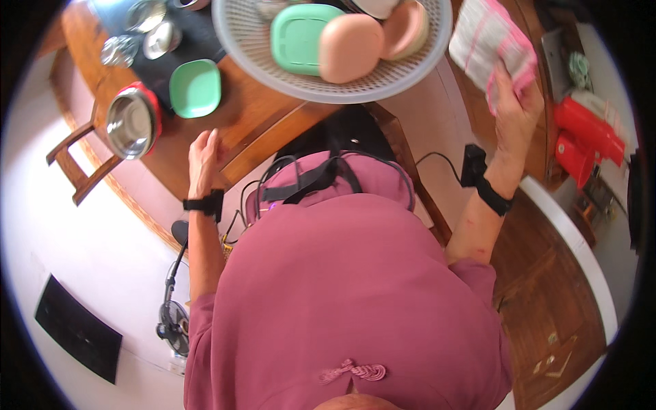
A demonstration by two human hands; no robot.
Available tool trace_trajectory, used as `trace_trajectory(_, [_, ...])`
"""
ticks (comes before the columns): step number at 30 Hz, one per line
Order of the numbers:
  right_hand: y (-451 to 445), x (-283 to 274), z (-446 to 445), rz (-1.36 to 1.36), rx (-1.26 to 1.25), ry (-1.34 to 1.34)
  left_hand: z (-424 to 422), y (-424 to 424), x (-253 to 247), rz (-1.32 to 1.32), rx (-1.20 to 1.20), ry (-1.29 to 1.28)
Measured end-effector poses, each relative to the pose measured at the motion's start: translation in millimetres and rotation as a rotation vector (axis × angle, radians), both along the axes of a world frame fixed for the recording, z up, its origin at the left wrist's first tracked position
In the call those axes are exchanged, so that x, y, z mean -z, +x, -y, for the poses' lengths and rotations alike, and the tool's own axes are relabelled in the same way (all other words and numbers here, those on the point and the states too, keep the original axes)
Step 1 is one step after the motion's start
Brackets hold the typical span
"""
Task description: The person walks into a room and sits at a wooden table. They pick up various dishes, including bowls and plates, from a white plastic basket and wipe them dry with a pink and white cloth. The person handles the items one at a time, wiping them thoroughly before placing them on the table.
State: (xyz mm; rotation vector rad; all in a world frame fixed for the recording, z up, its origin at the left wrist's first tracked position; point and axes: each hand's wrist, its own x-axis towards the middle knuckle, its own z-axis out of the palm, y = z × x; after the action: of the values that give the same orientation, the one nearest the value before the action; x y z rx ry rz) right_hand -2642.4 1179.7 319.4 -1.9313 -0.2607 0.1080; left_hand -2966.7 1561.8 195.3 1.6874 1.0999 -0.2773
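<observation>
My right hand [517, 107] grips a white cloth with pink edging [489, 48] at the upper right, beside a grey plastic basket [328, 96]. In the basket lie a green plastic container [294, 38], a pink oval one [352, 48] and another pink piece [407, 31]. Over the wooden table's edge [251, 136], my left hand [204, 148] is bent with its fingers close together; no object shows in it. Just beyond it lies a green square dish [195, 88]. Left of that hand stand nested steel bowls with a red outer rim [132, 123].
Clear glass or plastic pieces [119, 51] and a shiny round item [162, 39] sit on a dark mat at the upper left. A wooden chair [82, 164] is at the left of the table. Red plastic objects [589, 136] are at the far right. A fan [174, 323] stands lower left.
</observation>
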Motion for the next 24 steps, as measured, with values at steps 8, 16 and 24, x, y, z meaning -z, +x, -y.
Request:
trace_trajectory(8, [40.6,26.9,-46.8,0.595,-0.620,-0.330,15.1,-16.7,24.9,-0.234,0.431,-0.085])
trace_trajectory(16, [44.5,54.7,-56.3,0.652,-0.748,-0.405,17.0,2.0,15.9,-0.258,0.761,0.000])
trace_trajectory(24, [41.9,75.0,-56.3,0.850,-0.834,-0.615,22.2,-5.5,21.7,-0.293,0.756,0.068])
